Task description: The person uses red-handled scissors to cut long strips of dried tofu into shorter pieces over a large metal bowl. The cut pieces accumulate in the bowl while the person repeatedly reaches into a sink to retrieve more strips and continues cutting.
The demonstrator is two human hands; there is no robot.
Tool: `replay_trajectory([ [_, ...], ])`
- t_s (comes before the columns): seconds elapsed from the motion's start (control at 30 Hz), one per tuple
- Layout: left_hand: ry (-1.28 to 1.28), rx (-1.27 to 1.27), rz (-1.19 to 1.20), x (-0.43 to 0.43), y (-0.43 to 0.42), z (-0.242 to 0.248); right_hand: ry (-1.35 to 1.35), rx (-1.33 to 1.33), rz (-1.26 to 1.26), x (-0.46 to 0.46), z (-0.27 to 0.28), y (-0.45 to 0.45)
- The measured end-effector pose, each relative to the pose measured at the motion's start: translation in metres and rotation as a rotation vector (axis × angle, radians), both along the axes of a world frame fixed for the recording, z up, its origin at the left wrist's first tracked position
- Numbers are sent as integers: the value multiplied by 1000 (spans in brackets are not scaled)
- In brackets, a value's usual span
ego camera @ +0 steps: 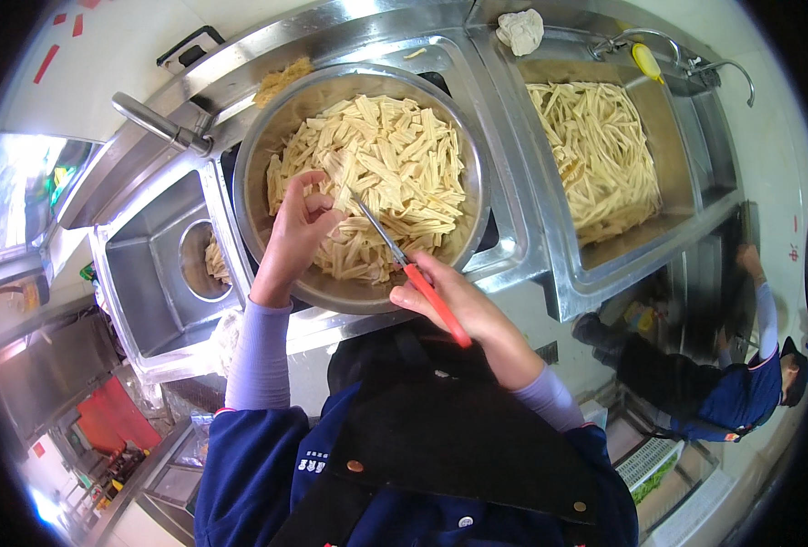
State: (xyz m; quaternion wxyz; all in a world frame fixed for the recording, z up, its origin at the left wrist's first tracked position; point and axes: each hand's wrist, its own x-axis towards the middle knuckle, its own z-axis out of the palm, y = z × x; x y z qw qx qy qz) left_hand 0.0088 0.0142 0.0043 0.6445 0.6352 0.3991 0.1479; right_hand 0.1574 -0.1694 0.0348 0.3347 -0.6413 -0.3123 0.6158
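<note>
A large round metal basin [475, 154] holds many cut, pale yellow strips [404, 143] that look like soaked tofu skin sticks. My left hand [302, 222] is over the basin's left part, its fingertips closed on a pale strip [343, 195]. In my right hand [445, 290], at the basin's near edge, is a pair of scissors [434, 301] with red handles. The blades point up and left, their tips at the strip by my left fingers. Whether the blades are apart is not plain.
A sink basin [674, 164] at right holds long uncut strips [602, 157]. A small sink [151, 253] with a tap [161, 126] stands at left. A white cloth [520, 31] lies on the back ledge. Another person [725, 396] stands at far right.
</note>
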Motion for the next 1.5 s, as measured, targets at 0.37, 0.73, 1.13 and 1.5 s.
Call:
replay_trajectory([
  [0.37, 235, 400, -234, -12, -1, 11, 290, -205, -206, 4, 6, -5],
  [0.73, 270, 1266, -773, 104, 51, -28, 253, -85, -466, 25, 26, -57],
  [1.13, 307, 900, -371, 70, 78, -11, 342, 44, -771, 61, 20, -118],
  [1.5, 456, 1286, -446, 126, 58, 22, 698, 43, -1003, 109, 21, -179],
])
